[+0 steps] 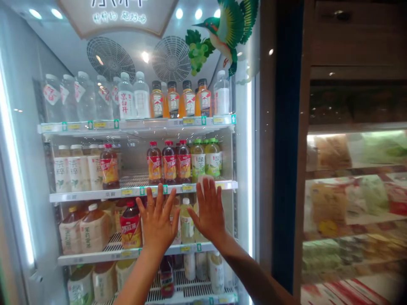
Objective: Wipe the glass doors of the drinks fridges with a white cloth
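Observation:
In front of me stands a lit drinks fridge with a glass door [133,169]. My left hand [159,224] lies flat against the glass, fingers spread, holding nothing. It covers part of the lower shelf, to the right of a large red-capped bottle of iced tea [130,225]. Beside it, my right hand [210,212] is pressed to the glass with its fingers straight and close together. A white cloth [206,179], perhaps a tissue, shows above its fingertips; the rest is hidden under the hand. Green-capped tea bottles [205,157] stand just above it, behind the glass.
Shelves [95,195] inside the fridge carry rows of water, orange drinks and teas. A bird sticker [227,31] with grapes sits at the upper right. Farther right, beyond a dark post [288,148], another shelf unit holds blurred packaged goods [330,207].

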Demonstrator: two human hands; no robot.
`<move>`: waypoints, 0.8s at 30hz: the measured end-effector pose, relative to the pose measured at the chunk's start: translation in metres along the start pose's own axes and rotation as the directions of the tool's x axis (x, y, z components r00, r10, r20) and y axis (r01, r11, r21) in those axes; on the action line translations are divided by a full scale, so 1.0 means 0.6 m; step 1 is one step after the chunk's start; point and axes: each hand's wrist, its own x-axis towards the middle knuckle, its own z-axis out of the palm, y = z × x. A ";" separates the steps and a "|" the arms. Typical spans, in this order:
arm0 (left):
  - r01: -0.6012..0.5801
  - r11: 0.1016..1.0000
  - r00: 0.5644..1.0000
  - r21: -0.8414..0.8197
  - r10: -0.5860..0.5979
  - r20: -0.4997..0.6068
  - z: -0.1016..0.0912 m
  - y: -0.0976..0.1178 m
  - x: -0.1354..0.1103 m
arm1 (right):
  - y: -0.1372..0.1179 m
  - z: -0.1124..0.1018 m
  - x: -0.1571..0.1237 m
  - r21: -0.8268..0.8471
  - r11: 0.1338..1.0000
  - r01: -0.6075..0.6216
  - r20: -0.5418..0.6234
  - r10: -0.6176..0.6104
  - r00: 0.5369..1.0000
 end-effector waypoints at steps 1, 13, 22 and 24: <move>-0.003 1.000 1.000 0.005 0.003 0.000 -0.004 -0.019 -0.002 | -0.024 0.010 -0.014 0.001 1.000 0.030 0.009 -0.030 1.000; -0.048 0.994 0.998 -0.097 0.044 -0.042 -0.034 -0.224 -0.021 | -0.217 0.077 0.061 -0.036 0.999 -0.018 -0.014 0.018 1.000; -0.082 0.989 0.997 -0.127 0.083 -0.001 -0.072 -0.398 -0.044 | -0.364 0.123 0.119 -0.096 0.995 -0.033 -0.024 0.031 0.999; -0.092 0.988 0.996 -0.121 0.093 0.006 -0.081 -0.429 -0.049 | -0.400 0.135 0.125 -0.089 0.995 -0.052 -0.028 0.050 0.998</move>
